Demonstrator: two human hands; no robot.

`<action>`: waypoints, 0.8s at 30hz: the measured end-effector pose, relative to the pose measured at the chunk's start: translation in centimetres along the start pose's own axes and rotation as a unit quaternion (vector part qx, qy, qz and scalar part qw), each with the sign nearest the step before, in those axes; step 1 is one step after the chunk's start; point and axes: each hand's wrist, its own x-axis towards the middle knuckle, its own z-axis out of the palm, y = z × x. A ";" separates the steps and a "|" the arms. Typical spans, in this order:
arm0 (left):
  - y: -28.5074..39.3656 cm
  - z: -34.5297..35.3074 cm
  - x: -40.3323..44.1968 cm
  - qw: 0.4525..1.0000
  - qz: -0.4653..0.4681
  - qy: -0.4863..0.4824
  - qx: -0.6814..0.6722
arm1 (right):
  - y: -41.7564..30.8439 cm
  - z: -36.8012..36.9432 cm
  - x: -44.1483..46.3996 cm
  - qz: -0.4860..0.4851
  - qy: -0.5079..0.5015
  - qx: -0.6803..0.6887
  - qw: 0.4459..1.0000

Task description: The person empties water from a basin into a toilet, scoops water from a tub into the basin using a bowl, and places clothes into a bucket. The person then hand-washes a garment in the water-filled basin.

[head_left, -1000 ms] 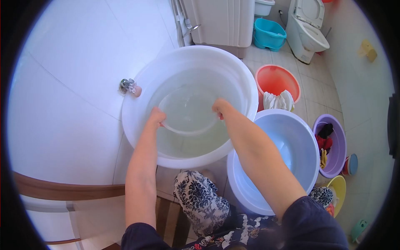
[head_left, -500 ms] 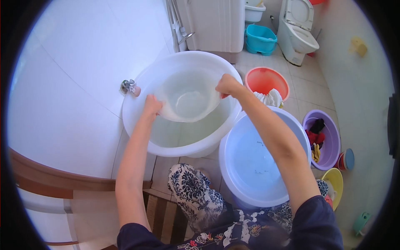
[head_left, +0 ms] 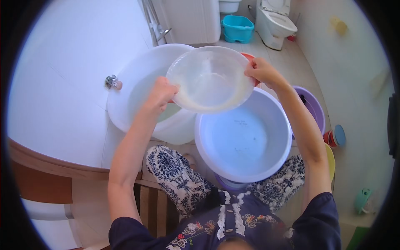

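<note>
Between my hands hangs a translucent basin, raised above the gap between two larger tubs. My left hand is closed on its left rim, and my right hand grips the right rim. Below and to the left stands a big white tub with water in it. A light blue tub sits in front of my body, under and to the right of the held basin. Whether the held basin has water in it is hard to tell.
A purple basin and a red container with a blue lid are at the right. A red bucket shows partly behind my right hand. Farther back are a turquoise basin and a toilet. A tap juts from the left wall.
Both hands have lifted the translucent basin out of the white tub's water and carried it right, toward the light blue tub. The view has shifted, so surrounding objects appear farther left.
</note>
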 end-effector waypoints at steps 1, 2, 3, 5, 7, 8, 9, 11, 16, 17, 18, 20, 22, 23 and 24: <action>-0.4 1.5 -0.6 1.000 -0.004 -0.026 0.002 | 1.2 -0.9 -1.3 0.005 0.002 0.007 1.000; -1.0 2.8 -0.9 0.999 -0.006 -0.054 0.002 | 2.3 -1.6 -2.9 0.010 0.006 0.012 1.000; -1.7 4.1 -1.1 0.997 -0.007 -0.080 0.002 | 3.3 -2.4 -4.4 0.013 0.009 0.016 1.000; -4.3 6.8 -1.6 0.995 0.003 -0.098 -0.018 | 5.8 -3.4 -7.3 0.023 0.028 0.001 0.999; -7.3 9.6 -1.8 0.995 -0.003 -0.098 -0.025 | 8.1 -3.9 -9.6 0.038 0.047 -0.005 0.998; -9.0 11.1 -1.9 0.995 -0.015 -0.091 -0.021 | 9.2 -4.0 -10.7 0.050 0.057 -0.004 0.997; -10.6 12.5 -2.0 0.996 -0.027 -0.085 -0.018 | 10.4 -4.0 -11.6 0.063 0.067 -0.004 0.996; -13.5 15.2 -2.7 0.994 -0.036 -0.093 -0.053 | 12.8 -3.8 -13.1 0.071 0.080 -0.021 0.994; -20.5 20.1 -3.1 0.990 -0.075 -0.102 -0.064 | 18.0 -2.5 -15.0 0.107 0.102 -0.077 0.986; -21.0 20.6 -3.5 0.990 -0.083 -0.091 -0.068 | 18.2 -2.1 -15.2 0.113 0.104 -0.088 0.984; -21.4 21.0 -3.7 0.990 -0.092 -0.079 -0.072 | 18.5 -1.7 -15.3 0.119 0.106 -0.099 0.982; -23.1 21.7 -3.8 0.986 -0.123 -0.078 -0.076 | 19.1 -1.2 -15.5 0.103 0.106 -0.114 0.982; -23.6 21.8 -4.1 0.982 -0.156 -0.086 -0.065 | 19.4 -0.8 -15.8 0.089 0.104 -0.123 0.983; -23.7 21.8 -4.1 0.979 -0.172 -0.095 -0.052 | 19.4 -0.7 -15.9 0.082 0.104 -0.124 0.983; -23.7 21.7 -4.1 0.976 -0.187 -0.105 -0.039 | 19.4 -0.6 -16.0 0.075 0.105 -0.124 0.984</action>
